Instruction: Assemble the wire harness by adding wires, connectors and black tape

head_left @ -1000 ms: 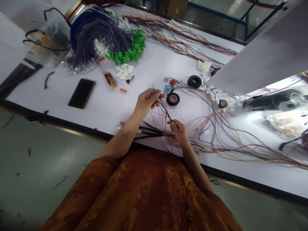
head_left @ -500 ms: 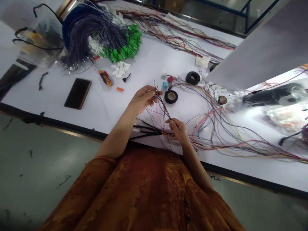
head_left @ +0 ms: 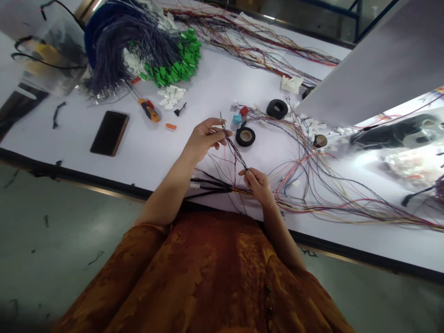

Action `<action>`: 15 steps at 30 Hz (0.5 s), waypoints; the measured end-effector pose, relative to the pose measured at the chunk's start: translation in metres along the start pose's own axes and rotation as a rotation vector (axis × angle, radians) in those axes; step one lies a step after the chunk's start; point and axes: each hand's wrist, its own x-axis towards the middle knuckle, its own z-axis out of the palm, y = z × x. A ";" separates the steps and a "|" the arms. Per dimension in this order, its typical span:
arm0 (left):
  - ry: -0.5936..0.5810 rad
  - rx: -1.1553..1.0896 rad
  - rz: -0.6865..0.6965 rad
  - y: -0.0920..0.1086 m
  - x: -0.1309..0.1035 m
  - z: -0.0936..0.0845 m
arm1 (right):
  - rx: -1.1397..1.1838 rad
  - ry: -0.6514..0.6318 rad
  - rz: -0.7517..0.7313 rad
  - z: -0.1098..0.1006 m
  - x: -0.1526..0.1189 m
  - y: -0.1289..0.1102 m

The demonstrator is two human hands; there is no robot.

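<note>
Head view: my left hand (head_left: pixel 204 139), pinching dark wires (head_left: pixel 237 152) near their tips; my right hand (head_left: pixel 260 186), pinching them lower; step, apparently sorting them; next move calls for a steady pinch

1. Thin wires (head_left: pixel 239 156) at mid-scene: smooth plastic coating, metal-looking tips.
2. Table (head_left: pixel 222 88): smooth top, faint sheen.
3. Phone (head_left: pixel 109 133) on the left: glossy, glass-like face.
4. Screwdriver (head_left: pixel 150 111): plastic handle, slim metal shaft.
5. Nearest tape roll (head_left: pixel 253 138): matt outside, paper-like core.
6. Far green plugs (head_left: pixel 173 72): hard-looking plastic.
7. Shirt (head_left: pixel 222 268): soft cloth, dull sheen.
8. Floor (head_left: pixel 72 222): smooth, slightly glossy.
</note>
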 end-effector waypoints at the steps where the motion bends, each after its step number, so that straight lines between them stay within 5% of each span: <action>1: 0.003 0.020 -0.004 0.000 0.000 -0.001 | 0.005 0.006 -0.001 0.000 0.000 0.000; 6: 0.025 0.117 0.023 0.006 -0.005 -0.003 | -0.077 0.038 0.024 0.001 0.002 -0.005; 12: 0.211 0.454 0.473 0.013 -0.031 0.007 | -0.084 0.069 0.128 -0.001 0.009 -0.003; 15: 0.299 0.454 0.486 0.000 -0.042 0.006 | 0.137 0.179 0.134 -0.005 0.014 0.002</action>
